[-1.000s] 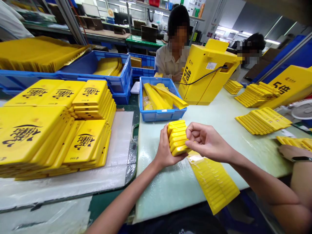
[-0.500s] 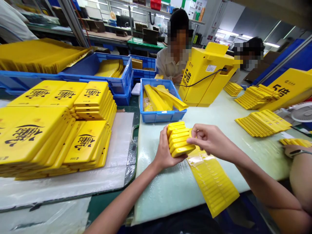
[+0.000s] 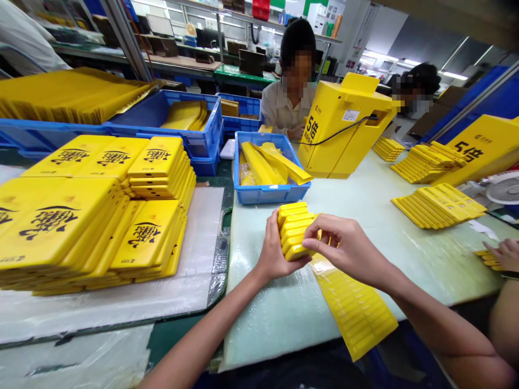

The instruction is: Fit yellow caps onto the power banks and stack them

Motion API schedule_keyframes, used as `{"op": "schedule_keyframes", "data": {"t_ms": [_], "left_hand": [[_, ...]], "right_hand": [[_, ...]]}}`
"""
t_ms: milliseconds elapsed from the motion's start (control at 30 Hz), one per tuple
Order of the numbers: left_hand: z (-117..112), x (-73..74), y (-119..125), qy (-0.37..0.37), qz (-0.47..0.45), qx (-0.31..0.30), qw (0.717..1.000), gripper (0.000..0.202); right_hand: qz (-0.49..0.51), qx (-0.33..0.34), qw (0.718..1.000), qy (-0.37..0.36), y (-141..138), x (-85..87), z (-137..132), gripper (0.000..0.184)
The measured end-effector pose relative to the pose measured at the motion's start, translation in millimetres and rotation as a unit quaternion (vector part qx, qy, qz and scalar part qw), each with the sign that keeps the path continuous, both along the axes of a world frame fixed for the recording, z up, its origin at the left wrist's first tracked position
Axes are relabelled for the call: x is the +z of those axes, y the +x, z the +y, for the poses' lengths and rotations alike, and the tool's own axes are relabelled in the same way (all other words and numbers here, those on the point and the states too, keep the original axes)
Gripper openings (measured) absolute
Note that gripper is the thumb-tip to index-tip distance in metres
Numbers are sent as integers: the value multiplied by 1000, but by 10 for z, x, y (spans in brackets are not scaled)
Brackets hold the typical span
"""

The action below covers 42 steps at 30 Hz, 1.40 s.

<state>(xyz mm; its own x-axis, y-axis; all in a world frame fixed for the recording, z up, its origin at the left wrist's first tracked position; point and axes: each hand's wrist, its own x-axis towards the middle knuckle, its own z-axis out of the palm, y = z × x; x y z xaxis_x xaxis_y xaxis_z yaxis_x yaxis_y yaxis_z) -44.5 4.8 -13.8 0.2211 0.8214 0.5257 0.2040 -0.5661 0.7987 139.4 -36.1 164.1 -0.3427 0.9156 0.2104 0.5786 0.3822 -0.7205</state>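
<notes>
On the pale table (image 3: 275, 329), the yellow sheet (image 3: 357, 308) is laid with one end over the edge, probably to be kept within easy reach. By its far end, the stack of yellow blocks (image 3: 292, 228) is gripped by the half-closed left hand (image 3: 271, 254), seemingly so that its ends are presented to the right hand (image 3: 344, 246), whose fingers are curled at the lowest block (image 3: 295, 253); whether anything is pinched cannot be told. Half a second ago that block's end was exposed; now it is covered

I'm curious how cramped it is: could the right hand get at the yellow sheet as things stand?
Probably yes: the right hand is at the stack in the left hand, near the sheet, most of which lies uncovered.
</notes>
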Motion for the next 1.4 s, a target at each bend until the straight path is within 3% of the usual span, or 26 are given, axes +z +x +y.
{"op": "schedule_keyframes", "data": {"t_ms": [100,267,367,433,567,633,767,867,967,1067,1167,1233,1400], "left_hand": [[1,-3,0,4,-2,0,1000,146],[11,-10,-12,3,6,-2,1000,149],[10,-7,-21,-4,4,-9,1000,147],[12,-7,-23,-2,5,-9,1000,147],[21,-22,-15,11,6,-4,1000,147],[25,-29,-9,11,5,-1,1000,147],[23,-30,0,-1,-3,0,1000,148],[20,-29,3,-1,-8,1,1000,149],[21,-33,1,5,-7,-2,1000,148],[21,-39,-6,6,-6,-4,1000,147],[22,-40,-9,0,-2,-2,1000,146],[21,-38,-7,-5,-2,-3,1000,145],[19,-30,-2,-5,-7,-2,1000,149]], "right_hand": [[-28,11,999,18,56,-4,27,16],[26,-99,990,99,54,23,161,20],[57,-26,997,50,-123,-34,179,19],[26,11,999,15,-201,-77,180,20],[-92,-57,994,10,-82,-38,220,22],[-92,-75,993,20,9,21,237,22],[-22,-10,1000,20,20,41,190,13],[-52,21,998,16,31,-30,159,11],[-86,-36,994,62,121,-67,203,16],[-53,-100,988,108,102,-52,260,16],[-2,-19,998,66,-73,-63,291,17],[-18,25,999,34,-158,-87,330,16],[-90,-69,992,51,-47,-52,468,17]]}}
